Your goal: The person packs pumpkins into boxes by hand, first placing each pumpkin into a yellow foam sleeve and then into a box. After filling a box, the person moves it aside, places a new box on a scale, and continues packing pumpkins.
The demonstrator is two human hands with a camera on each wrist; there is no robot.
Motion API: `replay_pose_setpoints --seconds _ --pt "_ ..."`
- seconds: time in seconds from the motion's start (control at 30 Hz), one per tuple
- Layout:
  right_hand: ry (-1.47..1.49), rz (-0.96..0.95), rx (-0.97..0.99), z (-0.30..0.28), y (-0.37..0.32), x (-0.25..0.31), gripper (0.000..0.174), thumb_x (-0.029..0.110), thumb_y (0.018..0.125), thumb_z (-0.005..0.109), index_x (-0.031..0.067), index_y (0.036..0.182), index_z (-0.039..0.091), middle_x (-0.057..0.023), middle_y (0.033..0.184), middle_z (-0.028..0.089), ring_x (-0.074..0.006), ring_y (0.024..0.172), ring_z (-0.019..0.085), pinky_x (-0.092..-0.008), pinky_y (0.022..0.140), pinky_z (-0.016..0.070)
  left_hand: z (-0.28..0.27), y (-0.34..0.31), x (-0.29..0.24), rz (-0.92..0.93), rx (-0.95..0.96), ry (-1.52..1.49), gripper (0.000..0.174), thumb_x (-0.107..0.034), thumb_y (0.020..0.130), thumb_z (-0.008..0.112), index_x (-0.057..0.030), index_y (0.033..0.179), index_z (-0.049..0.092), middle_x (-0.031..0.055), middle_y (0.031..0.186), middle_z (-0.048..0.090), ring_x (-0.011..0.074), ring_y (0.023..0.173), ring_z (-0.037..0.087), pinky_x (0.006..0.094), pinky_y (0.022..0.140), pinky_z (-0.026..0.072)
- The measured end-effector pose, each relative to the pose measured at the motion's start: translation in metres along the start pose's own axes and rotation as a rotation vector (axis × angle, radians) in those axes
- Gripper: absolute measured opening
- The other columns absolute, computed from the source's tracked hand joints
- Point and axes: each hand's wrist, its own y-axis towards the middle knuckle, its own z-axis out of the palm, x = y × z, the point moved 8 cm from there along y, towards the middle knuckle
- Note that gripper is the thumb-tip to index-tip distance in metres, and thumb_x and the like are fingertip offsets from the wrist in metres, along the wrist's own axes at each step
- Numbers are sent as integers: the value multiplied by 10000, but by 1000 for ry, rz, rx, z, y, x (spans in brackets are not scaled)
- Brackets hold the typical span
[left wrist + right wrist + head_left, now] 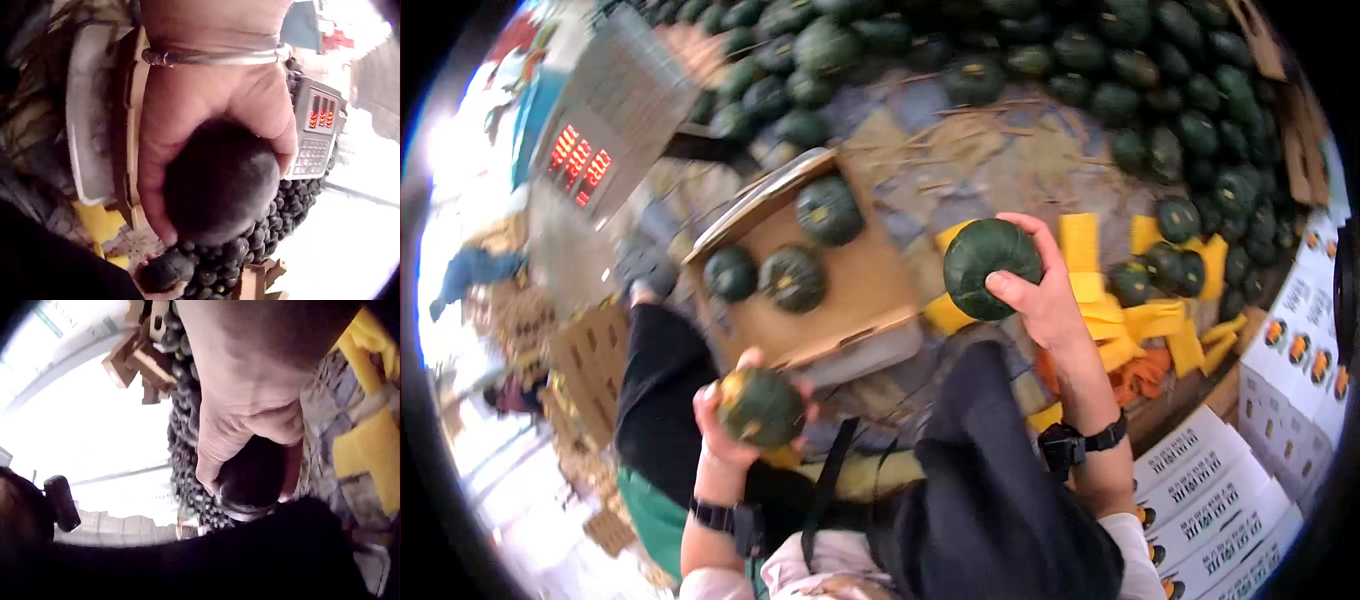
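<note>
A sorting or packing step seems to be in hand: two kabocha squashes are being held up side by side, perhaps for comparison, before either is placed. The mottled squash (762,405), marked with an orange-yellow patch, is clasped by the left hand (728,447), whose fingers and thumb are curled round it just off the near corner of the open cardboard box (865,275). The dark green squash (990,268) is gripped by the right hand (1048,292), with the thumb laid across its front, out past the right edge of the box and above the yellow strips (1100,310) on the floor. How high either is held cannot be told.

The box is carried by a scale (870,360), whose red display (580,165) is lit but cannot be read with certainty. Three squashes are already set inside: one (829,210) near the far corner, one (730,273) near the left corner, and one (792,278) between them. The floor of the box is left bare along its right edge.

By this reading, a choice between the two is called for next; the chosen squash would then need to be lowered gently into that bare stretch, with the three others left unbumped.
</note>
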Motion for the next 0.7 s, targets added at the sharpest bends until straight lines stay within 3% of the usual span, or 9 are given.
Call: replay_pose_setpoints --seconds 0.1,0.17,0.27,0.4,0.5,0.53,0.57,0.63,0.7 --pt "-547 -187 133 73 -3 12 576 126 707 743 68 1213 474 -122 1060 592 -248 992 589 -380 875 473 -40 -4 -45 254 -460 792 645 -305 723 720 -140 1292 464 227 1236 459 358 1086 511 424 885 474" --pt "-901 -501 186 115 -2 25 584 148 668 775 105 1179 496 -130 1091 547 -298 1064 529 -444 919 421 -33 -9 -69 685 -772 1961 669 -159 664 751 -110 1275 483 191 1161 484 344 1081 487 363 958 419" --pt "-1310 -981 237 149 -2 -9 578 324 690 761 151 1195 540 -123 1285 475 -325 1241 416 -546 983 340 -75 3 -53 730 -929 2164 740 -206 701 753 -88 1349 416 238 1354 324 393 1249 331 459 1065 283" --pt "-1598 -890 548 156 -21 -76 574 470 762 659 192 1258 578 -69 1471 362 -318 1357 321 -644 1027 251 -103 26 -42 566 -885 2286 823 -243 822 659 -31 1468 196 287 1498 145 452 1372 178 494 1113 185" --pt "-1401 -754 474 132 -37 -48 359 306 780 686 107 1073 633 -94 1318 523 -294 1315 395 -569 1052 263 -104 22 -46 562 -854 2199 813 -247 844 631 -9 1472 172 299 1508 115 457 1386 158 482 1121 173" --pt "-1369 -949 273 114 -38 -28 221 220 799 658 76 965 641 -114 1235 572 -285 1217 487 -495 1006 345 -102 17 -43 576 -873 2173 817 -227 840 630 -2 1472 165 295 1511 119 447 1388 161 490 1119 169" --pt "-1179 -845 233 87 -22 -14 191 154 811 628 61 978 635 -135 1163 587 -308 1094 544 -449 949 396 -90 12 -38 704 -907 2246 770 -204 793 664 -5 1431 281 299 1459 229 434 1354 230 501 1088 226" --pt "-1370 -510 -114 26 1 -31 314 133 817 639 9 1096 567 -187 1111 563 -375 1051 520 -432 903 428 -56 11 -24 833 -718 2186 655 -180 766 671 -16 1346 415 243 1353 391 391 1275 343 481 1057 267" --pt "-1417 -289 -83 -8 21 -73 630 158 748 739 9 1281 438 -237 1173 522 -429 1092 490 -456 922 426 -43 30 1 651 -502 2100 510 -193 733 697 -30 1185 527 168 1110 554 356 1064 502 462 948 374"
